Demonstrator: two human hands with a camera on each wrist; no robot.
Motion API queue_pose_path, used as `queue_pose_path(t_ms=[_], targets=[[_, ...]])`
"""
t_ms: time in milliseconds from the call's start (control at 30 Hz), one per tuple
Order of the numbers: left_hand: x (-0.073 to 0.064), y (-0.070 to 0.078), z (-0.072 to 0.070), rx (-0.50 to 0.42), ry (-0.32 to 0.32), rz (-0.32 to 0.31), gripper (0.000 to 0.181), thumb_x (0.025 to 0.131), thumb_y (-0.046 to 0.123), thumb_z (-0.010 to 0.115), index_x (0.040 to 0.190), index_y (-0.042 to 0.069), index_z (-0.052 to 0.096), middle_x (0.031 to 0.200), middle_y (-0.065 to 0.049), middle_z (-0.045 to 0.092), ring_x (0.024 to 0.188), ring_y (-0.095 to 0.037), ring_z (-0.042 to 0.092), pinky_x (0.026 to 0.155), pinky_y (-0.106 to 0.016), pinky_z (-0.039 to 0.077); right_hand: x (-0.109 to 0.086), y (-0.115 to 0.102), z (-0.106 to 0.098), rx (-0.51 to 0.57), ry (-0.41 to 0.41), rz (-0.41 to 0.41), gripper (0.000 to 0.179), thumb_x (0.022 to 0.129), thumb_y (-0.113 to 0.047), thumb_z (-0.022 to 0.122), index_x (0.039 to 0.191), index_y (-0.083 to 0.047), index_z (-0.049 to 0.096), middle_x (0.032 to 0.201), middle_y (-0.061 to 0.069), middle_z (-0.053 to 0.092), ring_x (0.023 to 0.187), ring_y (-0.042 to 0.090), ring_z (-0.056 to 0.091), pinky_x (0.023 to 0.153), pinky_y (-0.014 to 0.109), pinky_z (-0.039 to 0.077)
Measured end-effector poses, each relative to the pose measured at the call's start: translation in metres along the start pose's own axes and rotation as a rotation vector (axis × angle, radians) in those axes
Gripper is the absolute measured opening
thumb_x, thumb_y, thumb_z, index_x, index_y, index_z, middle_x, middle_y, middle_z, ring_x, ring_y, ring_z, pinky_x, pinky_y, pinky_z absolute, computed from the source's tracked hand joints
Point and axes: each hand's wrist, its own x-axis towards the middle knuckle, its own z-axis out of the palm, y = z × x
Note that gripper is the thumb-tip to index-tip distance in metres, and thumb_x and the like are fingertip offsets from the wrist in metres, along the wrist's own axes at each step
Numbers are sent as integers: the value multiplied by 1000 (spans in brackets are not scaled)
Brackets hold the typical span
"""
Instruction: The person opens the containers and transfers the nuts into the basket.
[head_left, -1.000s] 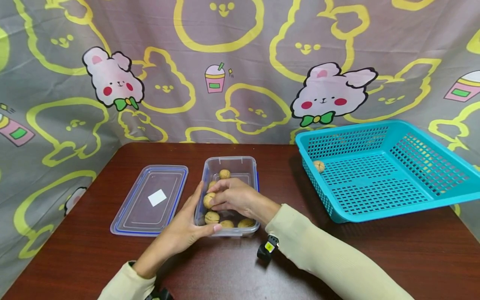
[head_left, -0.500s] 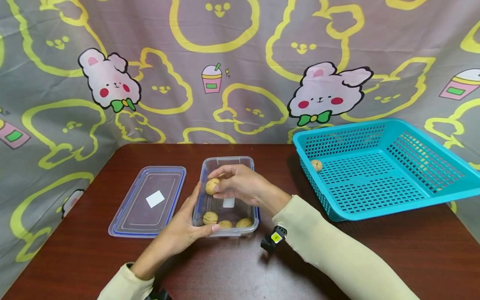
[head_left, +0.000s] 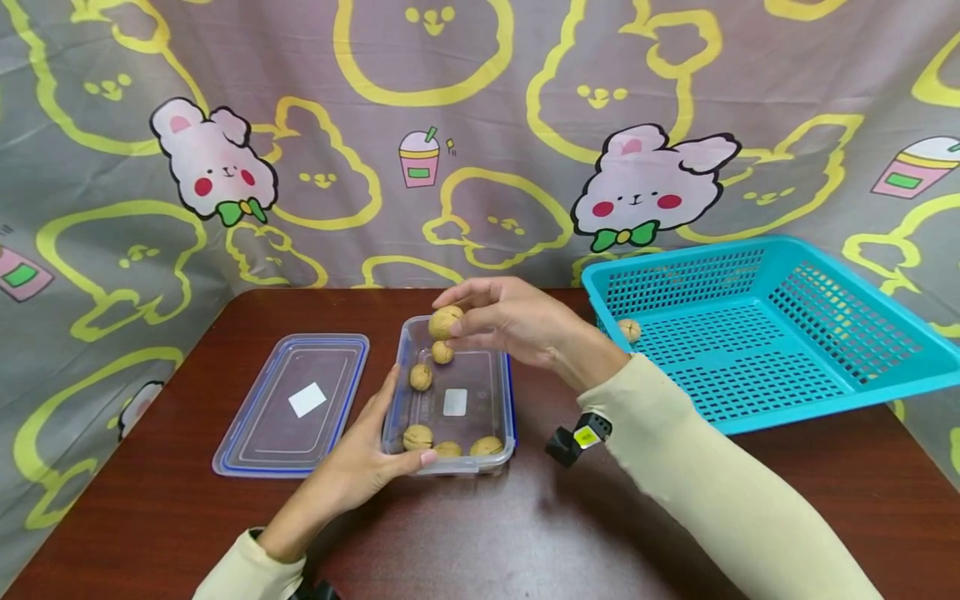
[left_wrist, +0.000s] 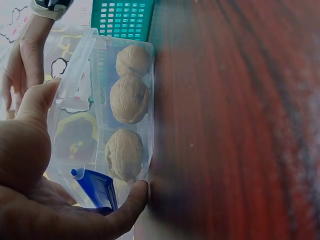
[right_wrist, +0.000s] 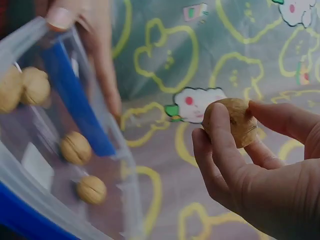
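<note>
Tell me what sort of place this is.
Probably a screened-off tabletop workspace: cartoon-print fabric hangs behind a brown table with a clear container of walnuts and a turquoise basket.

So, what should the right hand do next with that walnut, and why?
Probably carry the walnut across to the teal basket: over the last second the right hand has lifted it up from the container, and another walnut lies in the basket.

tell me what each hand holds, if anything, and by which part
The right hand pinches a walnut by its sides, between thumb and fingers. The left hand holds the plastic box at its near left corner, thumb on the rim.
</note>
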Motion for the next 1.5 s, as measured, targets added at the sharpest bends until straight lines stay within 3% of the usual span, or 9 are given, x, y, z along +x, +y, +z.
queue_pose_path(t_ms=[200,433,700,967,1233,1500], targets=[[-2,1,-1,7,-4,-1,123,86,35,86,170,12,-2,172,-28,13,156,-48,24,124,-68,22,-14,-22,-29,-44,23,-56,28,98,2,64,126,2,64,124,13,64,108,23,67,101,40,59],[-2,0,-1,17,4,-8,124,86,36,86,170,12,-2,173,-28,12,156,-48,23,125,-67,20,-30,-31,-79,-88,18,-53,19,99,0,63,114,-7,72,130,13,61,114,27,65,97,36,61],[-2,-2,0,8,8,-11,123,86,37,87,170,14,0,173,-27,12,157,-47,22,125,-67,19,-59,-20,-164,-49,-17,-79,26,104,0,57,117,-12,76,127,6,68,119,24,63,99,36,59],[-2,-2,1,3,5,-8,123,86,37,87,170,14,0,173,-27,12,156,-48,24,125,-67,18,-71,6,-236,-103,29,-73,33,107,1,50,125,-14,73,134,1,64,123,18,61,99,33,59],[-2,-3,2,-9,13,7,122,86,36,87,170,14,1,173,-26,12,156,-48,25,125,-67,18,-72,23,-268,-174,15,-11,38,107,4,49,121,-19,75,131,-7,68,119,13,63,98,32,59],[0,-2,0,5,12,12,123,86,36,87,170,12,0,173,-27,11,156,-48,24,125,-68,18,-64,32,-276,-292,134,155,24,106,-6,59,117,-21,74,120,-5,66,113,16,67,101,36,59]])
